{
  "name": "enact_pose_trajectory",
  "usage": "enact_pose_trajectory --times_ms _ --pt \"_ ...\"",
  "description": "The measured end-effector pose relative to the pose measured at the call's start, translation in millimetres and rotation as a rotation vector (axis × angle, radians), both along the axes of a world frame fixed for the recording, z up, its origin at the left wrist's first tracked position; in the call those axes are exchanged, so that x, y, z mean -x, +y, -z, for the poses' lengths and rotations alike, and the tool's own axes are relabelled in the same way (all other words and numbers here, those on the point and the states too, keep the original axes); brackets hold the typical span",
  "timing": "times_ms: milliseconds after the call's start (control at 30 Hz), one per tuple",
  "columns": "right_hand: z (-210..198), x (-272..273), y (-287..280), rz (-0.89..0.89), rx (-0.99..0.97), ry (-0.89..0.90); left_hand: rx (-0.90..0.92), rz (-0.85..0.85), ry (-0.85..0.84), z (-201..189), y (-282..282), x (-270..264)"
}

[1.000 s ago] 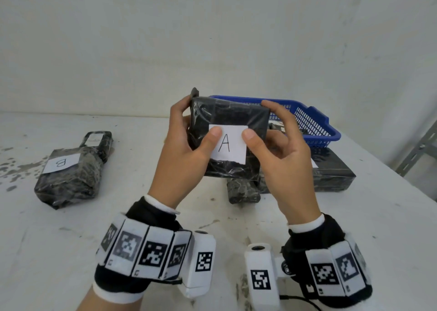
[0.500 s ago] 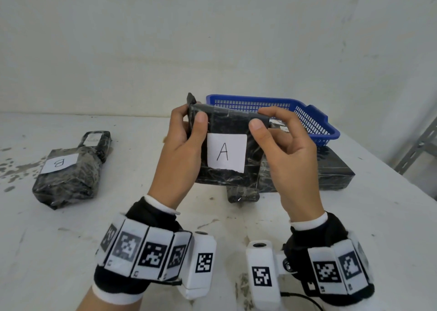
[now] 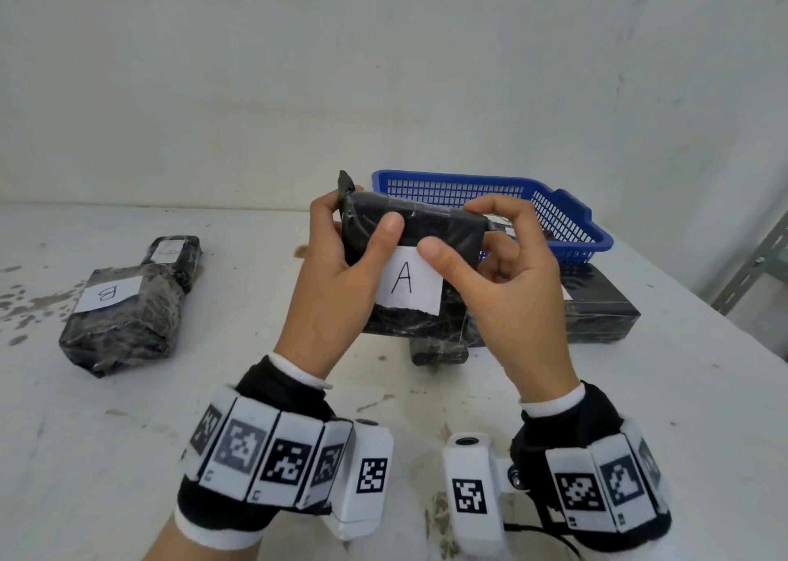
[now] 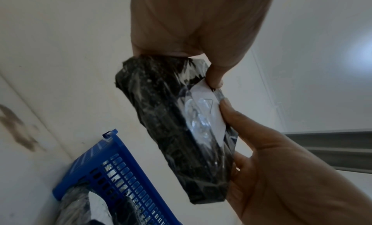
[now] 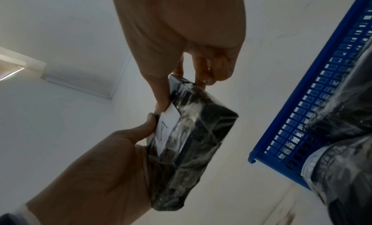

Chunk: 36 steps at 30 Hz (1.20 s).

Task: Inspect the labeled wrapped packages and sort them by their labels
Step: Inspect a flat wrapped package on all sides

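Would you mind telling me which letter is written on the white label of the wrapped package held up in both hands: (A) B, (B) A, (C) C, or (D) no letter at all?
B: the white label on the held package, gripped by the left hand and the right hand, reads A in the head view.

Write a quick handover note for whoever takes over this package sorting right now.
Left hand and right hand both grip the package labelled A, held up over the table.
Package labelled B lies at the table's left beside another wrapped package.
Blue basket at back right holds more wrapped packages; a large black one lies in front of it.
Left: place A, then sort the rest.
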State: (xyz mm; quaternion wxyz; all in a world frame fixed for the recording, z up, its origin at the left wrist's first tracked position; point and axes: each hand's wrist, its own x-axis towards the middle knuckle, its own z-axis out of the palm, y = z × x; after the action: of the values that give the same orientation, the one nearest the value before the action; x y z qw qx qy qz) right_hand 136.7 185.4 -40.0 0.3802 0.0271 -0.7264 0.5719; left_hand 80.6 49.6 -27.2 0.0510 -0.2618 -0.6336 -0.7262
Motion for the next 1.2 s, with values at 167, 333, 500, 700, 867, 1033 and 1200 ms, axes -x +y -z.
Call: enact_pose_trajectory --times_ms 167,333,500,700,867,1033,1200 --pt "0.5 -0.7 1.4 0.047 -0.031 -0.022 0.099 -0.035 0.108 0.8 -4.0 3.8" --pt "-6.9 -6.1 -2.1 0.021 0.021 -0.001 0.032 0.086 0.162 -0.1 -4.3 4.8" --pt "-8.5 -5.6 -1.8 -0.057 0.063 0.024 -0.059 0.111 0.195 0.6 -3.2 4.1" --pt "-7.7 -3.1 6.1 -0.100 0.078 0.075 -0.114 0.123 0.098 -0.6 -3.6 4.6" --pt "-7.4 -1.6 5.0 -0.076 0.089 0.076 -0.088 0.105 0.077 -1.3 -2.2 3.0" --pt "-8.3 -2.7 1.5 -0.059 0.091 0.078 -0.082 0.133 0.094 -1.2 -0.8 0.4" --pt "-7.2 -3.7 -0.7 -0.073 0.066 0.089 -0.079 0.151 0.094 -1.4 2.0 -2.9"
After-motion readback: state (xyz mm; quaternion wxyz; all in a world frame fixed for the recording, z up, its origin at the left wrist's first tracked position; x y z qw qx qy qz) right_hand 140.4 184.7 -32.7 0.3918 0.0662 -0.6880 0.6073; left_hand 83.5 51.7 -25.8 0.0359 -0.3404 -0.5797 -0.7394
